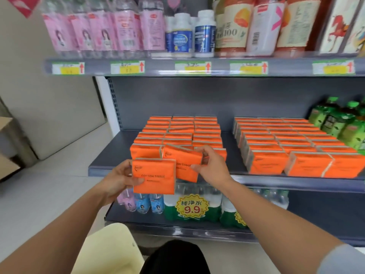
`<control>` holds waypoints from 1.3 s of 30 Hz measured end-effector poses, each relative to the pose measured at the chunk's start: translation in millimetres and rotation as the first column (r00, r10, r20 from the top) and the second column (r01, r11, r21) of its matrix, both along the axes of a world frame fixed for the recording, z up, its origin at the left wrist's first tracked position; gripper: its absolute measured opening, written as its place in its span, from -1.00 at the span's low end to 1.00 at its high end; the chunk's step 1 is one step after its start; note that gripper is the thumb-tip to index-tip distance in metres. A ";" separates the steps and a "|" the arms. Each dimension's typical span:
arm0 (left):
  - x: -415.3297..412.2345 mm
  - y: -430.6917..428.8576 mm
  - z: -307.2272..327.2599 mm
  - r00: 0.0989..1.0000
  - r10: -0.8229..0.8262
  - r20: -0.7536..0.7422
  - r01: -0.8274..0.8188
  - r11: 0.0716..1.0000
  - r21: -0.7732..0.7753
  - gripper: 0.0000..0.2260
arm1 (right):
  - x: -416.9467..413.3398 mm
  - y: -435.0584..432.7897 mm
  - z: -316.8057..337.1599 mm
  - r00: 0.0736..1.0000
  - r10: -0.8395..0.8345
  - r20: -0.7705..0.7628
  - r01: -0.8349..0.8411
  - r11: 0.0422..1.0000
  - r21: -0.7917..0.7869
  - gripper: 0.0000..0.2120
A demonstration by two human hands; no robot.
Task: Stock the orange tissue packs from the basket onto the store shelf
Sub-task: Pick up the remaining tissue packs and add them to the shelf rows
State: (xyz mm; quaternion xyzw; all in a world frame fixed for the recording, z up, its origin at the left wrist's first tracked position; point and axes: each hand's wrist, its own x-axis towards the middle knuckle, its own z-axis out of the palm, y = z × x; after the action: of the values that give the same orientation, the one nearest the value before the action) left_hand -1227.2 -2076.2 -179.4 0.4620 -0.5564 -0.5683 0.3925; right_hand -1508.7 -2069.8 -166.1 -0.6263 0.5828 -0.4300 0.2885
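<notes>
My left hand [120, 177] grips an orange tissue pack [154, 176] upright, just in front of the middle shelf's edge [106, 171]. My right hand [210, 165] holds a second orange tissue pack [182, 162], tilted, at the front of the left block of stocked packs [181, 133]. That block fills the shelf in three rows. A second block of orange packs [286, 147] lies further right on the same shelf. The basket is not in view.
Green bottles [339, 123] stand at the shelf's right end. The shelf above [197, 67] carries pink bottles, white jars and juice bottles. Below are water bottles with a 9.9 price sign [192, 206]. A pale yellow object [110, 248] is near my legs.
</notes>
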 end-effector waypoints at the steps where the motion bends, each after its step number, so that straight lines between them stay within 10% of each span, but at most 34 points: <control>1: 5.3 -1.9 -0.3 1.000 0.019 -0.010 -0.019 1.000 -0.007 -0.09 | 6.3 -5.1 -1.0 0.998 0.003 -0.055 -0.004 1.000 -0.013 -0.61; 15: 36.1 -37.3 -5.5 0.962 0.269 -0.040 -0.272 0.957 -0.097 -0.49 | 31.7 -55.4 -5.5 0.807 -0.094 -0.582 -0.079 0.961 -0.265 -0.68; 39: 31.9 -60.2 -14.0 0.952 0.302 0.053 -0.296 0.950 -0.098 -0.49 | 25.8 -89.5 -30.4 0.503 -0.341 -0.794 -0.002 0.918 -0.396 -0.73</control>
State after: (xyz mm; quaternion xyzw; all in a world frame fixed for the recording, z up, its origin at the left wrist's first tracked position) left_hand -1195.3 -2136.3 -193.4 0.5417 -0.5178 -0.4611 0.4751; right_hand -1482.9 -2159.3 -196.5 -0.7341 0.6227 -0.1903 -0.1926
